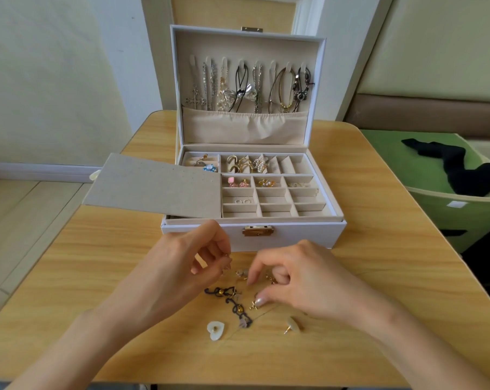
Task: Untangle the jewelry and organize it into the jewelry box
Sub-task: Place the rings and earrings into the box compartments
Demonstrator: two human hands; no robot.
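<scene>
Works at a wooden table (97,263), hands close together but not touching, just in front of the white front wall of the open box (294,235). Pinches a small gold bit of the loose jewelry (242,274) in the fingertips of the left hand (182,263). Curls the right hand (303,277) over more gold bits, thumb tip pressing on one, forefinger reaching down to the wood. Has a black chain (232,302) lying just below the hands, a heart stud (215,330) nearer the near edge, and a second stud (293,325) beside the right wrist, each apart from the others. Has bare wood on both sides of the forearms out to the table's left and right edges, and a broad strip between the studs and the near edge. Has the brass clasp (257,231) right behind the knuckles. Stands the lid (246,45) upright, necklaces (249,88) hung in a row above a pouch (244,128). Has a grey flap (154,184) jutting out past the box's left edge and covering the tray's left part, with earrings (239,182) in several right-hand compartments. Beyond the table's right edge, a green bin (463,215) holding black cloth (457,167).
</scene>
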